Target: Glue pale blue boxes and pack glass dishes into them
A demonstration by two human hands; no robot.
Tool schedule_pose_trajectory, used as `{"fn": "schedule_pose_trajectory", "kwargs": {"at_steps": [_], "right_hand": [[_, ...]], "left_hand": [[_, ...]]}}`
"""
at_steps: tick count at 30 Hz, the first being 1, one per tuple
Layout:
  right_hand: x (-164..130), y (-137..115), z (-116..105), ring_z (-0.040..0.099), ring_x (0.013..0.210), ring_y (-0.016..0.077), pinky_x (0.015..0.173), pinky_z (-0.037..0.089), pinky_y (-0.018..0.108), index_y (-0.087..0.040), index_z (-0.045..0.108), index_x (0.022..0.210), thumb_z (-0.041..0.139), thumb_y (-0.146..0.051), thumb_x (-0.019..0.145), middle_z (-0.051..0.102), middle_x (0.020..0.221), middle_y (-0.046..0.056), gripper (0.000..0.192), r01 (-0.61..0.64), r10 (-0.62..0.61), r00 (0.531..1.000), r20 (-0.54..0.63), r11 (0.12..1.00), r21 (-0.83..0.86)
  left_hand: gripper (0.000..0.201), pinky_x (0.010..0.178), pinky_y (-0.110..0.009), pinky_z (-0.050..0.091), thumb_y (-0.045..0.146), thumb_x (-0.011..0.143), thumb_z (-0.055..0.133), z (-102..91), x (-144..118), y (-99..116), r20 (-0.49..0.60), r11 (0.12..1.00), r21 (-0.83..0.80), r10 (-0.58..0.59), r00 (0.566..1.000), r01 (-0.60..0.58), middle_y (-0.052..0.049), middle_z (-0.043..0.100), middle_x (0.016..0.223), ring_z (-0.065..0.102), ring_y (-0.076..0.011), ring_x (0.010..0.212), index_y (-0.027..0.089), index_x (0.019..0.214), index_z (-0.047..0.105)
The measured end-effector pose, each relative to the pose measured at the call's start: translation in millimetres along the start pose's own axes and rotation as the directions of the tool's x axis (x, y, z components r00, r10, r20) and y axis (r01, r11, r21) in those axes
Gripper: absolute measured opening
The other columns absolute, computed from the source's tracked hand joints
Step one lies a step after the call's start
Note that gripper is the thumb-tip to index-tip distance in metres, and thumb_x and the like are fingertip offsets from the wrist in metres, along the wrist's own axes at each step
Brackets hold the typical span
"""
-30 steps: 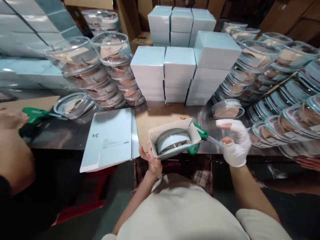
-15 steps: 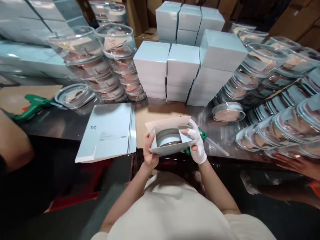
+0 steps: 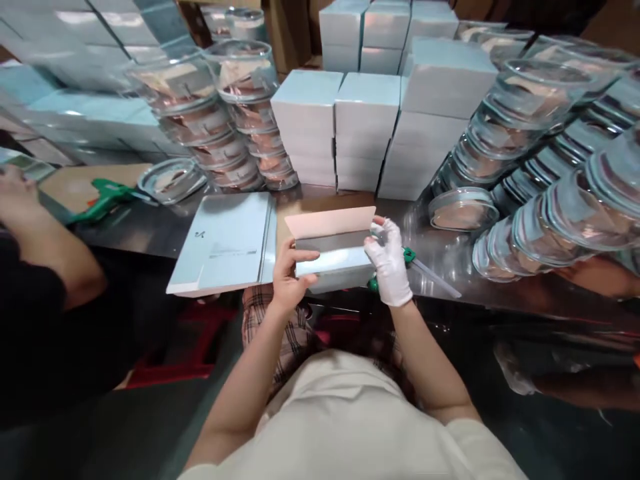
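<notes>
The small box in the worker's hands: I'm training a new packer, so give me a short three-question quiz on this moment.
1. True or false: both hands grip the small box.
2. Which hand wears a white glove? A) the left hand B) the right hand
3. Fill in: the box's upper flap stands ____, not folded down.

Key: 1 true; 2 B; 3 open. Also note the flat unfolded carton lying left of the box on the metal table, and the green tool behind the gloved hand.

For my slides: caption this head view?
Two hands, left bare, right gloved, hold a pale blue box.
</notes>
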State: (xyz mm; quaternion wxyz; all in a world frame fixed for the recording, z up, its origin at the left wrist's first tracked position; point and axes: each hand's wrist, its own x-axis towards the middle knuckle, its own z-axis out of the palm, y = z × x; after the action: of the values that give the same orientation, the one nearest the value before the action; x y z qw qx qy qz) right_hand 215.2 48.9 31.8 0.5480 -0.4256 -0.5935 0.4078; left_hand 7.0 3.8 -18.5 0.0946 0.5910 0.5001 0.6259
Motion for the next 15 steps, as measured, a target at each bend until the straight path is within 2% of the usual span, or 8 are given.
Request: {"fn": "schedule_pose_trajectory", "kwargs": {"at_steps": [2, 4, 6, 7, 8, 11, 13, 15], "right_hand": [[-9, 2, -24, 0.069, 0.113, 0.0264, 0.105, 0.054, 0.042, -0.023, 0.064, 0.117, 0.044, -0.056, 0.100, 0.072, 0.121, 0.011, 0.043, -0.069, 0.046, 0.995, -0.087, 0.959, -0.274], [-19, 4, -44, 0.070, 0.113, 0.0315, 0.105, 0.051, 0.047, -0.020, 0.069, 0.107, 0.038, -0.058, 0.101, 0.073, 0.115, 0.015, 0.048, -0.252, 0.137, 0.962, -0.237, 0.782, -0.570], [-24, 8, -55, 0.071, 0.113, 0.0373, 0.101, 0.051, 0.051, -0.019, 0.071, 0.106, 0.046, -0.062, 0.098, 0.074, 0.116, 0.019, 0.050, -0.450, 0.318, 0.891, -0.324, 0.528, -0.720], [-23, 11, -56, 0.071, 0.112, 0.0397, 0.099, 0.051, 0.052, -0.019, 0.071, 0.107, 0.053, -0.063, 0.094, 0.074, 0.116, 0.020, 0.050, -0.511, 0.420, 0.843, -0.335, 0.435, -0.741], [-21, 14, -55, 0.072, 0.112, 0.0414, 0.097, 0.052, 0.052, -0.018, 0.072, 0.106, 0.063, -0.062, 0.088, 0.074, 0.115, 0.021, 0.048, -0.555, 0.503, 0.798, -0.333, 0.395, -0.732], [-8, 25, -49, 0.072, 0.109, 0.0429, 0.093, 0.054, 0.048, -0.017, 0.072, 0.092, 0.082, -0.040, 0.067, 0.077, 0.101, 0.020, 0.035, -0.648, 0.581, 0.739, -0.339, 0.478, -0.593], [0, 31, -48, 0.074, 0.098, 0.0390, 0.084, 0.056, 0.044, -0.020, 0.068, 0.076, 0.080, -0.032, 0.061, 0.076, 0.083, 0.014, 0.023, -0.682, 0.582, 0.728, -0.361, 0.562, -0.468], [3, 33, -49, 0.074, 0.080, 0.0315, 0.071, 0.057, 0.038, -0.023, 0.063, 0.067, 0.076, -0.036, 0.063, 0.072, 0.067, 0.007, 0.018, -0.681, 0.577, 0.732, -0.362, 0.625, -0.382]], "left_hand": [[0.076, 0.118, -0.050, 0.043, 0.094, 0.075, 0.058, -12.6, 2, -10, 0.092, 0.999, 0.005, 0.032, 0.995, -0.032, -0.009, 0.073, 0.088, 0.061, -0.0320, 0.124, 0.022, 0.092, 0.076], [0.079, 0.119, -0.050, 0.042, 0.094, 0.071, 0.062, -19.1, 4, -18, 0.171, 0.998, 0.016, 0.056, 0.984, -0.059, -0.010, 0.074, 0.092, 0.061, -0.0325, 0.126, 0.022, 0.098, 0.078], [0.078, 0.119, -0.050, 0.042, 0.093, 0.068, 0.068, -17.6, 3, -23, 0.195, 0.993, 0.029, 0.105, 0.975, -0.112, -0.010, 0.074, 0.094, 0.062, -0.0327, 0.126, 0.022, 0.100, 0.078], [0.075, 0.120, -0.051, 0.042, 0.090, 0.069, 0.070, -14.3, 2, -24, 0.184, 0.989, 0.032, 0.137, 0.973, -0.145, -0.009, 0.073, 0.094, 0.063, -0.0322, 0.124, 0.022, 0.101, 0.077], [0.070, 0.120, -0.051, 0.042, 0.086, 0.072, 0.073, -9.7, 0, -25, 0.163, 0.983, 0.033, 0.171, 0.972, -0.179, -0.008, 0.073, 0.094, 0.065, -0.0308, 0.119, 0.022, 0.102, 0.076], [0.047, 0.119, -0.052, 0.043, 0.067, 0.084, 0.075, 4.7, -4, -26, 0.090, 0.967, 0.026, 0.252, 0.964, -0.255, -0.004, 0.071, 0.088, 0.070, -0.0258, 0.104, 0.024, 0.102, 0.073], [0.039, 0.118, -0.053, 0.045, 0.061, 0.085, 0.075, 9.0, -7, -24, 0.038, 0.966, 0.013, 0.258, 0.965, -0.259, -0.003, 0.070, 0.085, 0.071, -0.0256, 0.101, 0.025, 0.098, 0.072], [0.039, 0.117, -0.054, 0.046, 0.062, 0.084, 0.076, 6.0, -9, -19, -0.030, 0.980, -0.008, 0.199, 0.980, -0.199, -0.004, 0.069, 0.086, 0.070, -0.0283, 0.108, 0.025, 0.096, 0.072]]}}
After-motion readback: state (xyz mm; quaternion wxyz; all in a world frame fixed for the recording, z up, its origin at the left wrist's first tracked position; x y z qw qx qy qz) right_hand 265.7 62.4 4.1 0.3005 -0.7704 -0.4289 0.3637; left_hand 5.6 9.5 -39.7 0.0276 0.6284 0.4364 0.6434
